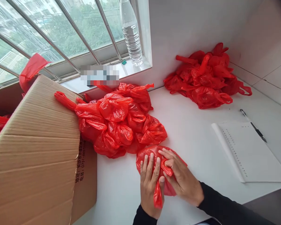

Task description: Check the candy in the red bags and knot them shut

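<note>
A red plastic bag lies on the white table under both hands; its contents are hidden. My left hand rests flat on its near left side, fingers stretched out, with one handle of the bag lying by the thumb. Bent around the other handle are the fingers of my right hand, pressed against the bag's right side. Just beyond it, a heap of filled red plastic bags lies beside the cardboard box.
An open cardboard box holding red bags stands at left. More red bags are piled in the back right corner. A notepad and a pen lie at right. A water bottle stands on the windowsill.
</note>
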### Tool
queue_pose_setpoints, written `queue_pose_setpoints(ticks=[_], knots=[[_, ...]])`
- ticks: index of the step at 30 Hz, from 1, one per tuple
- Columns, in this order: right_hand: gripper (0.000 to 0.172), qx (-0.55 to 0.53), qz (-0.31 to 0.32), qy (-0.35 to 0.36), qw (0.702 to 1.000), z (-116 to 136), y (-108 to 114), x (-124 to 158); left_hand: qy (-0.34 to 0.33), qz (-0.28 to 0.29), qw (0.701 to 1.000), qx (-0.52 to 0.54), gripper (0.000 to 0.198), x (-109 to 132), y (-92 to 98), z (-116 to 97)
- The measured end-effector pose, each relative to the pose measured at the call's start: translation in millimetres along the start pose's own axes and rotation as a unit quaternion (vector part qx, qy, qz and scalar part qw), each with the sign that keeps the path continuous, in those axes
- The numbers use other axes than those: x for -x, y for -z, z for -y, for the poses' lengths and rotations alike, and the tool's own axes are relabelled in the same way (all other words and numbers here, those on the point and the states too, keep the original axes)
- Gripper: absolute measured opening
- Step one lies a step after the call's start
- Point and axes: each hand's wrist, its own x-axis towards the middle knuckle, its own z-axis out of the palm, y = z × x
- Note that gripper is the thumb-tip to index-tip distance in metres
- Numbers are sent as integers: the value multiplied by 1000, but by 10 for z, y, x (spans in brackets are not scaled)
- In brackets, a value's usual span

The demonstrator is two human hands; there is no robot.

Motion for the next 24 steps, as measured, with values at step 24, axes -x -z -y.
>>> queue_pose_setpoints(ticks=[24], knots=[[38, -166, -35, -224, 960, -249, 260, 245, 345, -89, 927, 122, 47, 142, 469, 122]])
